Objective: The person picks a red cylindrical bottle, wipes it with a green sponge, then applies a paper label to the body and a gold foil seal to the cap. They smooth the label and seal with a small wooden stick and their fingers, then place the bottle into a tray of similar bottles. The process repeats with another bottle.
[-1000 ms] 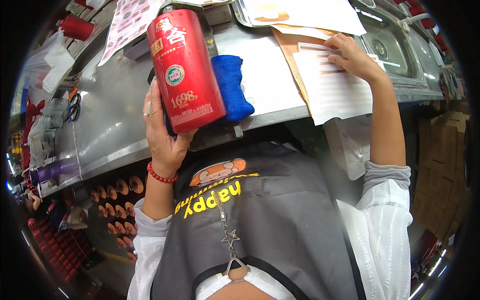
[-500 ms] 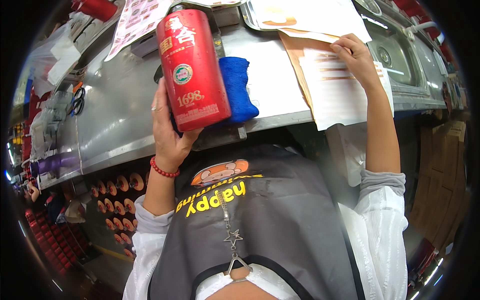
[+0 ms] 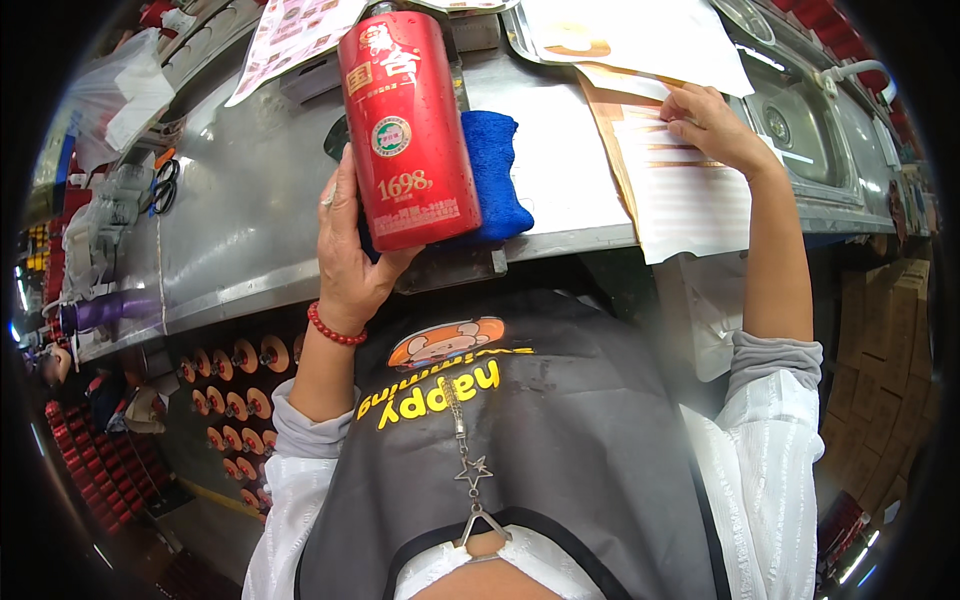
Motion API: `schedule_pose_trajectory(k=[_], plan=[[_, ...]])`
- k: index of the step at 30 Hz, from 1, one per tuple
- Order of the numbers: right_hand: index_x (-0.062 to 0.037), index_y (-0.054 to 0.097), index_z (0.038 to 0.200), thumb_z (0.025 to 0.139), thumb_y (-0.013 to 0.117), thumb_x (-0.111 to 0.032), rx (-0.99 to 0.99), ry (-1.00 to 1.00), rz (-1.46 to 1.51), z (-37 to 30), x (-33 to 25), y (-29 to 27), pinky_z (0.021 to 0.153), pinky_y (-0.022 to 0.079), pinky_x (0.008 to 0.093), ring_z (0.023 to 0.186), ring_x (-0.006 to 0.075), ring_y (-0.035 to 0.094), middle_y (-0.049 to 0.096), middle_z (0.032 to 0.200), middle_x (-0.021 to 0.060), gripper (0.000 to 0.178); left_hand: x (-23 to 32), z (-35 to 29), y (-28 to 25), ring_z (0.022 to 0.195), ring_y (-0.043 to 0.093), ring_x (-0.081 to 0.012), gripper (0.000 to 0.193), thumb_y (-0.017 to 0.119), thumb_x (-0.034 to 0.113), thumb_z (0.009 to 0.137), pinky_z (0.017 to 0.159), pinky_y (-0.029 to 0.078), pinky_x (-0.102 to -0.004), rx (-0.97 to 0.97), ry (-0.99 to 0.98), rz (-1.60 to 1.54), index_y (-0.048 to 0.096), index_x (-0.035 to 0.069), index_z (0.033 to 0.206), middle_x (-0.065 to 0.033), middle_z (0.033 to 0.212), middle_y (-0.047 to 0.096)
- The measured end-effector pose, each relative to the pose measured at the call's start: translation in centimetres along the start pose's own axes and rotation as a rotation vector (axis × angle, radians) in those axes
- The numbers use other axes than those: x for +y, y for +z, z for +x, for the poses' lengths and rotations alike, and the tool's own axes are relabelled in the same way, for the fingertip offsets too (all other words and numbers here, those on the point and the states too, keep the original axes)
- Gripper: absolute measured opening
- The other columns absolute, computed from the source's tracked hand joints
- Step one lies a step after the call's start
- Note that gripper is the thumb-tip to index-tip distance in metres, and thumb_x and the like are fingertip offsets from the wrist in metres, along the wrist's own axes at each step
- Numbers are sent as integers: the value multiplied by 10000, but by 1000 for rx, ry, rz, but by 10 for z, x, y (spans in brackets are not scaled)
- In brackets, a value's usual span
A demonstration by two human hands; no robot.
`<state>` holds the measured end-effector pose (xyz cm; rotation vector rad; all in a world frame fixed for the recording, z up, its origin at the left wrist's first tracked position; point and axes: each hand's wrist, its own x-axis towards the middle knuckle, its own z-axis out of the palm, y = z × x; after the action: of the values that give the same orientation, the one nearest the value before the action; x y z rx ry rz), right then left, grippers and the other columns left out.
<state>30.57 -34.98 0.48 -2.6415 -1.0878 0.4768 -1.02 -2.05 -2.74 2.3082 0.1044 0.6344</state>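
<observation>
A tall red bottle [image 3: 425, 150] with gold and white lettering and a round badge leans in my left hand [image 3: 350, 240]. My thumb is under its base and my fingers lie along its left side; a red bead bracelet is on that wrist. A blue cloth [image 3: 495, 185] lies folded beside and behind the bottle. My right hand [image 3: 712, 125], fingers curled and pinched, rests on a white sheet with brown strips [image 3: 690, 205]. Whatever is between those fingertips is too small to make out. Brown paper [image 3: 612, 125] shows under the sheet's left edge.
The steel bench [image 3: 225, 220] carries scissors [image 3: 165, 187] at left and printed pink sheets [image 3: 295, 40] at the back. A sink [image 3: 800, 120] is at right. Several red bottles with round tan tops [image 3: 245, 355] stand below left. Cardboard boxes [image 3: 880, 370] are stacked at lower right.
The whole view has shifted slightly, so the bottle and both hands sit a little farther right. My right fingers have curled more over the sheet. My left hand keeps its hold.
</observation>
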Motion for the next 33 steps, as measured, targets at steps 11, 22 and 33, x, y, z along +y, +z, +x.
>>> schedule_pose_trajectory(k=[11, 22, 33], plan=[[-37, 614, 996, 865, 699, -67, 127, -94, 19, -9, 7, 5, 975, 452, 393, 1136, 294, 513, 628, 1069, 86, 160, -3, -1, 1, 1349, 459, -358, 1011, 778, 487, 839, 1116, 360, -433, 11, 19, 20, 283, -39, 1546, -232, 1471, 465], [-16, 622, 945, 892, 694, -119, 1, -25, 2, 7, 3, -5, 905, 444, 375, 1069, 277, 517, 592, 946, 91, 136, -5, -2, 4, 1352, 457, -354, 1022, 778, 503, 835, 1116, 360, -431, 19, 6, 3, 283, -38, 1547, -232, 1463, 472], [-12, 623, 844, 908, 664, -72, 468, -280, 135, -18, -32, 2, 769, 407, 360, 833, 263, 499, 541, 805, 83, 96, 17, 10, -15, 1312, 475, -420, 1013, 820, 473, 775, 1118, 354, -470, 12, 104, 201, 360, -54, 1508, -253, 1395, 531]])
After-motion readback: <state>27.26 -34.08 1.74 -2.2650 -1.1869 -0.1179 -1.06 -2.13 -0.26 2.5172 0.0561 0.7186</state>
